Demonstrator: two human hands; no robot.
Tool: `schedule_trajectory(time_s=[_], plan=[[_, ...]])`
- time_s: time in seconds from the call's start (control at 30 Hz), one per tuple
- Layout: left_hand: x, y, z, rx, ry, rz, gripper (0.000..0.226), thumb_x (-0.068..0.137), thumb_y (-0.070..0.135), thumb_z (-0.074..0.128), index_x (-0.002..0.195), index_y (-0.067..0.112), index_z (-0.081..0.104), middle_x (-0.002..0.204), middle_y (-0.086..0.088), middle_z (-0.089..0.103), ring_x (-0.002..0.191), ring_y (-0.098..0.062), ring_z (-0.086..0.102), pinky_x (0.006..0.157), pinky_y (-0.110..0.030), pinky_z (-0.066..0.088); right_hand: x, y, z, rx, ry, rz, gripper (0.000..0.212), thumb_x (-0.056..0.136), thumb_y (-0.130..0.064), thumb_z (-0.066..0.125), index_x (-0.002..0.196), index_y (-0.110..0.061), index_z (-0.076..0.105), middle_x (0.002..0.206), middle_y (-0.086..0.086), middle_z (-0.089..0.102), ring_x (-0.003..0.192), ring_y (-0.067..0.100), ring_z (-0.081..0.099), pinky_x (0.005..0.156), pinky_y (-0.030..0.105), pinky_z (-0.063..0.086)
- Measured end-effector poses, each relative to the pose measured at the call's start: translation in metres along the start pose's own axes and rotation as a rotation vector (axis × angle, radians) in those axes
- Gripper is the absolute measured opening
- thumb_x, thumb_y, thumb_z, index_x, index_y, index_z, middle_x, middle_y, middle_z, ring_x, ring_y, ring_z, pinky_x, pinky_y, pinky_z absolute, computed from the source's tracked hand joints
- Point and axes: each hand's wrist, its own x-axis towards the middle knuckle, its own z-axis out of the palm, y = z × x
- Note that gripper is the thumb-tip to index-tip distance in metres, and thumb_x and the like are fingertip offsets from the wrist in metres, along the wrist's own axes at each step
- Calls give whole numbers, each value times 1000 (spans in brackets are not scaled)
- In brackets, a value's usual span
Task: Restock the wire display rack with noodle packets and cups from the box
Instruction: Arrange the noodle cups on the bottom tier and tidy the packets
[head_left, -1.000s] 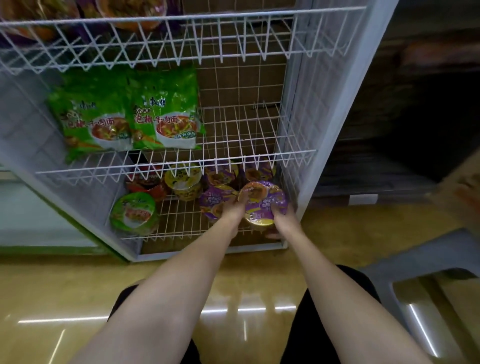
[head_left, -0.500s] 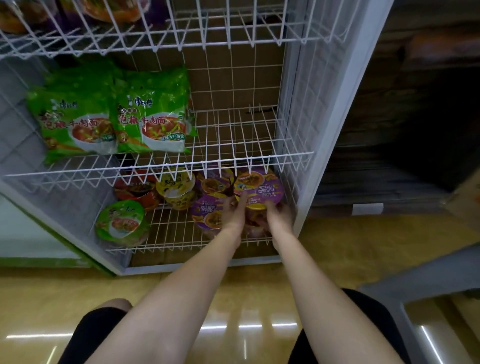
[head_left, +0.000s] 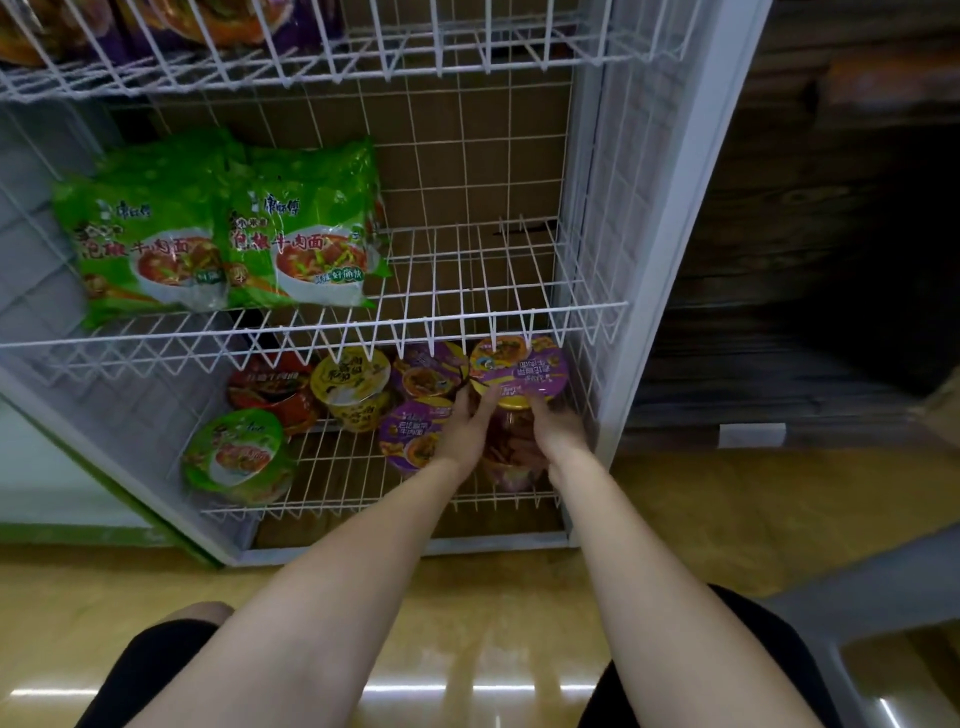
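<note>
Head view: person crouched before the wire display rack, both forearms reaching into its bottom tier.
Thing in hand: purple noodle cup, lid tilted toward the onlooker, body running down and forward between the two hands; its long axis leans back into the shelf.
Where it sits: far right end of the bottom shelf, just beside the rack's right side mesh, under the front lip of the middle shelf.
Left hand: fingers curled against the cup's left flank, grip pressed onto it.
Right hand: fingers wrapped on the right flank, likewise pinching the cup; squeezed between cup and side mesh.
Key relation: cup lies directly ahead of and slightly above both grips, centred between them; neither hand is clearly nearer.
Neighbours: second purple cup touching or nearly touching the left hand; another purple cup behind it; yellow cup, red cup, green cup further left.
Middle shelf stock: two green noodle packets at left, right half bare wire.
Judgement: cup looks nearly seated; next move likely calls for tipping it upright and freeing the right hand from the tight gap.
Risk: nudging the second purple cup on withdrawal.
Box: not in view.
</note>
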Motion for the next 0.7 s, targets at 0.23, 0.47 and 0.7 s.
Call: schedule_trajectory(time_s=[0.23,0.47,0.7], plan=[[9,-2,2,86,-4,17,73,98,69,28,158,29,22,160,-3,37,147,-30,35,118,-43,26,2,-4,-3,-10,-81,-50,72,91,-72,49,131,-14,58,123,8,67,111,28,65,95,41,54],[24,7,3,-176,151,6,59,97,56,55,148,26,47,145,2,52,139,-23,45,116,-45,36,12,-9,-3,29,-154,-65,57,88,-66,62,116,-16,67,111,6,74,103,24,70,96,44,56],[33,27,13,-148,158,-157,72,101,61,41,153,11,37,155,-13,42,141,-32,41,111,-39,34,16,-17,1,33,-159,-82,41,95,-64,52,96,-25,67,107,5,73,100,22,70,97,43,55]])
